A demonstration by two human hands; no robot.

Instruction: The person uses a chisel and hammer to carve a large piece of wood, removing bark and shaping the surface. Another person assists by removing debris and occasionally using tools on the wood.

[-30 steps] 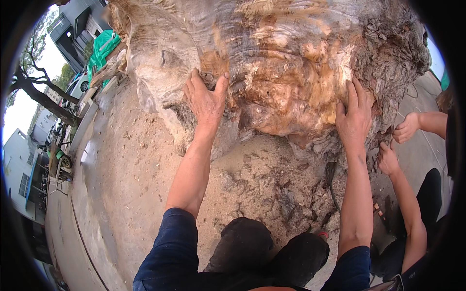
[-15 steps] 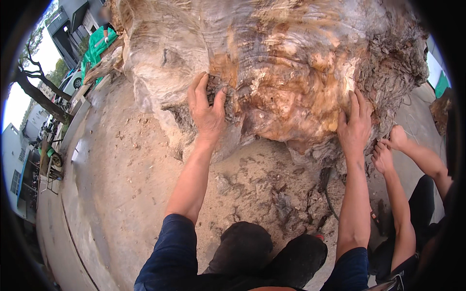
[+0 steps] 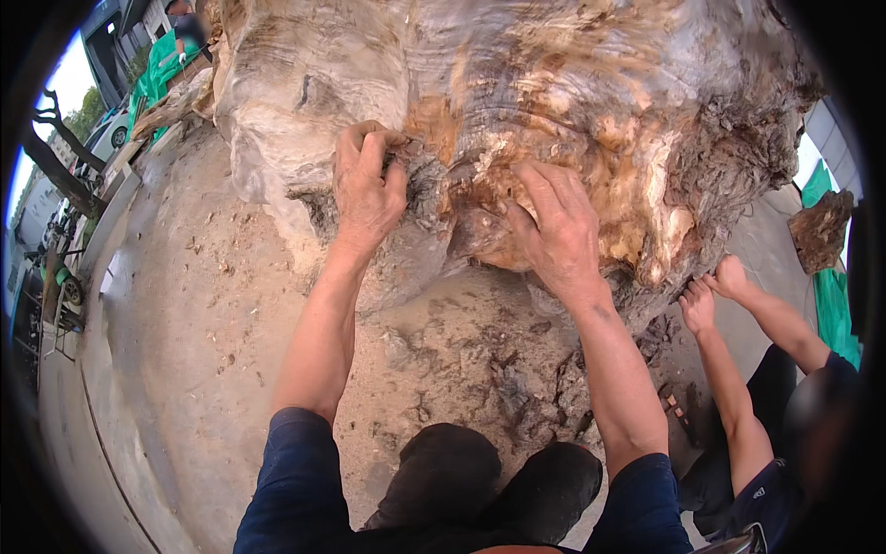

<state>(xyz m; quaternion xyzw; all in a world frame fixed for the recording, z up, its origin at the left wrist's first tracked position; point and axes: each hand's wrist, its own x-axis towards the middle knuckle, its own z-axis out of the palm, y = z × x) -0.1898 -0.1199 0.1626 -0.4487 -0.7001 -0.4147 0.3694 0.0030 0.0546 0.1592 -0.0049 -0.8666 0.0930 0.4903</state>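
A huge weathered tree stump [image 3: 480, 74], pale on its left and orange-brown in its middle, fills the upper part of the head view. My left hand [image 3: 369, 185] touches its lower left part, beside a rough grey hollow. The fingers there are bent against the wood, with the thumb apart and nothing visible held. On the orange-brown knobbly surface lies my right hand [image 3: 556, 222], fingers stretched out and thumb spread. Dark, rough bark [image 3: 729, 157] covers the stump's right side. What the left fingertips touch is partly hidden.
At the lower right a co-worker's two hands [image 3: 712, 291] meet at the stump's lower edge. Bark debris [image 3: 535, 388] litters the dusty ground [image 3: 231, 305] beneath. A tool with an orange-brown part [image 3: 678, 408] lies near the co-worker. Another person [image 3: 187, 32] stands far left by a green sheet [image 3: 157, 78].
My right hand has moved left across the stump, from beside the bark to the orange-brown middle. My left fingers have bent more. The view has shifted slightly.
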